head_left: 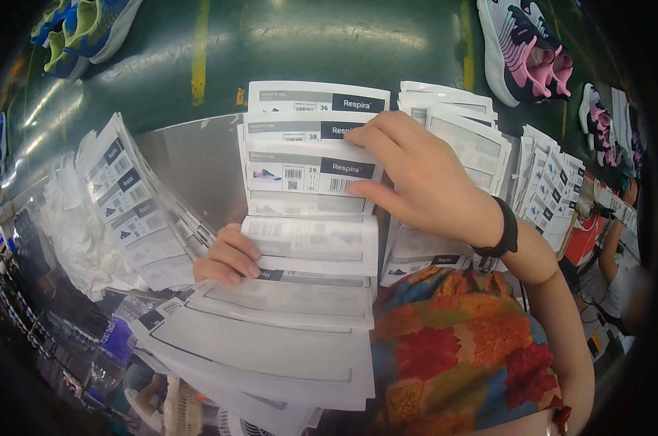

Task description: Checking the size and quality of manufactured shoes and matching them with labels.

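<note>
Left hand: fingers curled | right hand: thumb and forefinger apart | right forearm: slanting inward

Pass: green surface ahead | Obstacles: held label sheets, shoes right

I've got a bare left hand and bare right hand. Black band on the right wrist, wide, rounded edge; can't make out a face. Right forearm bare. Patterned cloth at the body: red, orange, green, blue leaf-like patches, gathered top edge, dark red tie low right.
</note>
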### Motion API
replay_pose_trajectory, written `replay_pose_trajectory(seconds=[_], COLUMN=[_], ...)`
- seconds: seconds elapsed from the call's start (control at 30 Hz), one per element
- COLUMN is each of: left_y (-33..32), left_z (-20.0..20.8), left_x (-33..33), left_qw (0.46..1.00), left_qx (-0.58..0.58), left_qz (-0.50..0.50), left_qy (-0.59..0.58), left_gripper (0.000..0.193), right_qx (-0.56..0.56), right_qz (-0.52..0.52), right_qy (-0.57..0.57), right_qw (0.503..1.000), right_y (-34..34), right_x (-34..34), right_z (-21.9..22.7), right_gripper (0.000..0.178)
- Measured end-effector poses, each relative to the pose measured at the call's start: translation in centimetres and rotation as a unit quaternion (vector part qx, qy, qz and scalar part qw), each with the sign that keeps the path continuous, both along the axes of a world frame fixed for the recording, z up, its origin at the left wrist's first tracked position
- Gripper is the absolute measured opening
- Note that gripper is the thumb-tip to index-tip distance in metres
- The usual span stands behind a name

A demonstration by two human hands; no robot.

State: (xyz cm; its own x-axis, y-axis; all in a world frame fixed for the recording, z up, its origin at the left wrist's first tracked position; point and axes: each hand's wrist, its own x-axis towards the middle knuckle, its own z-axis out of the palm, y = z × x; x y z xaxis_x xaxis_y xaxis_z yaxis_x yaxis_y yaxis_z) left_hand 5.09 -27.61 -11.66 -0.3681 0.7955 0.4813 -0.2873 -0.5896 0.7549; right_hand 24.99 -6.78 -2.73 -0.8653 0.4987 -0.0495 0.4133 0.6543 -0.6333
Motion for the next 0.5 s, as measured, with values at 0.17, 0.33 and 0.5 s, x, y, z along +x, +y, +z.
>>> replay_pose_trajectory(seconds=[0.17, 0.33, 0.5], left_y=[0.0, 0.5, -1.5], left_z=[0.2, -0.2, 0.2], left_x=[-1.0, 0.9, -1.8], left_qw=[0.999, 0.994, 0.987], left_qx=[0.002, 0.093, -0.134], left_qz=[-0.036, -0.016, -0.054], left_qy=[0.02, -0.054, -0.065], left_gripper=[0.012, 0.006, 0.007], right_qx=[0.049, 0.13, -0.24], right_qz=[0.022, 0.051, 0.028], right_qy=[-0.022, 0.137, 0.193], right_qw=[0.998, 0.981, 0.951], right_y=[-0.5, -3.2, -5.9], right_x=[-0.3, 0.1, 1.0], right_z=[-0.8, 1.0, 0.8], right_gripper=[0.026, 0.022, 0.014])
